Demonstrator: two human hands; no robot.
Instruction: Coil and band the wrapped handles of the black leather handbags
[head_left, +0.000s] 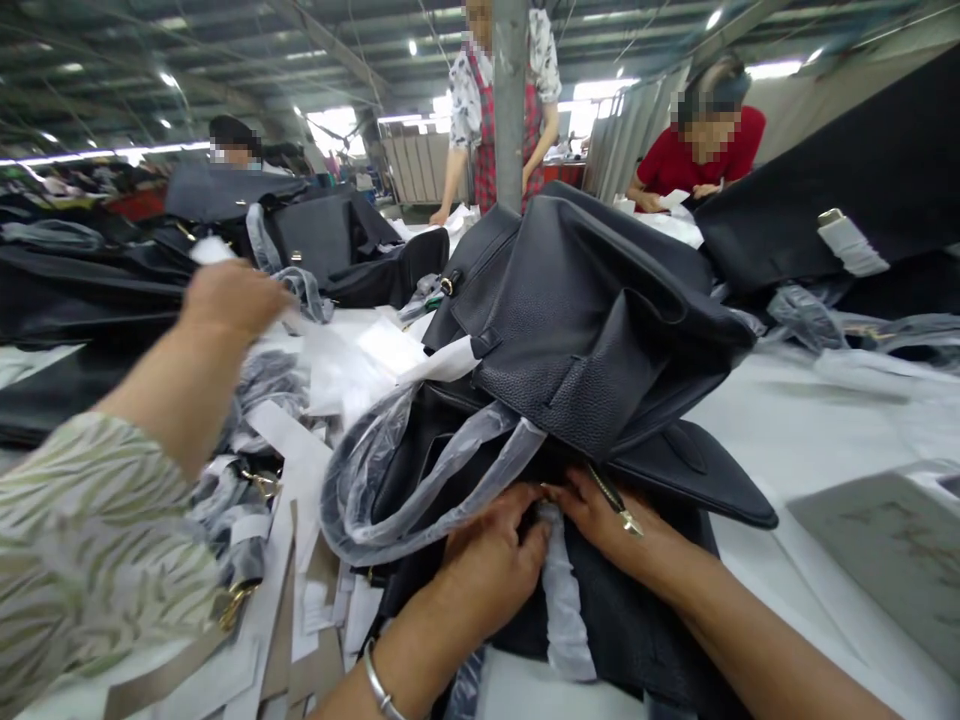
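Note:
A black pebbled-leather handbag (570,330) lies in front of me, its handles (480,450) wrapped in clear plastic. Below its body, my left hand (495,560), with a silver bangle at the wrist, is closed on the upper end of a narrow strap (566,600) wrapped in white tissue. My right hand (592,515) meets it there, its fingers closed at the same end of the strap. A zipper with a gold-coloured pull (630,520) hangs over my right hand. The bag partly hides the fingertips of both hands.
A co-worker's blurred hand (232,300) in a leaf-patterned sleeve reaches in from the left, by white paper (360,360). Paper strips (285,440) and wrapped straps with gold clasps (247,520) lie beneath it. Black bags (322,230) pile up behind. A pole (510,110) stands ahead; people work beyond.

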